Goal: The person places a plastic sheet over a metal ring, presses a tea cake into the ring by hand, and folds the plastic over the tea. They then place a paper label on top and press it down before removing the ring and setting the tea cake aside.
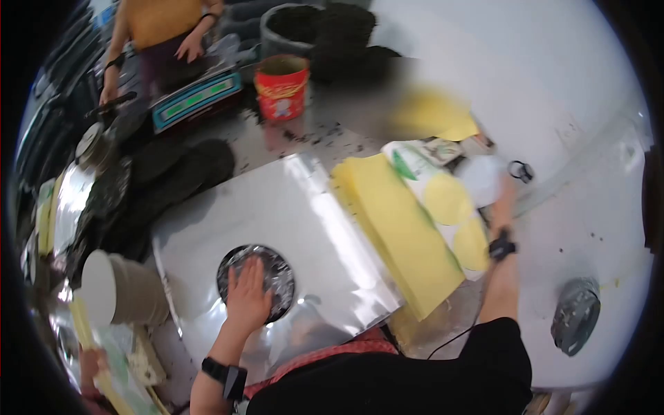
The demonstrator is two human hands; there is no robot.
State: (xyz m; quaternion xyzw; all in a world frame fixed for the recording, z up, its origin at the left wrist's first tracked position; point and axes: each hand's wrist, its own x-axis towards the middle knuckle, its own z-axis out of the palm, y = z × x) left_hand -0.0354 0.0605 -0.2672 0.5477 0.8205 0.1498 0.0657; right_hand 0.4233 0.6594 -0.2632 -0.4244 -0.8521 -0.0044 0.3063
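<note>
My left hand (pixel 250 296) lies flat, fingers stretched, on a dark round cake wrapped in clear plastic (pixel 280 277). The cake rests on a large silver foil sheet (pixel 214 207). Out to the right, my right hand (pixel 505 197) is blurred by motion at the edge of a white round sheet (pixel 477 178), which it seems to grip; its fingertips are hard to make out. Beside that hand are yellow round papers (pixel 446 199) on a white printed bag. A pile of yellow sheets (pixel 401 232) lies between the foil and the bag.
At the far side stand a red bucket (pixel 282 88), a digital scale (pixel 197 100) and dark round stacks (pixel 342 41). Another person's hand (pixel 190 47) is over the scale. White round stacks (pixel 124 287) stand left of the foil; a roll of tape (pixel 521 171) lies at right.
</note>
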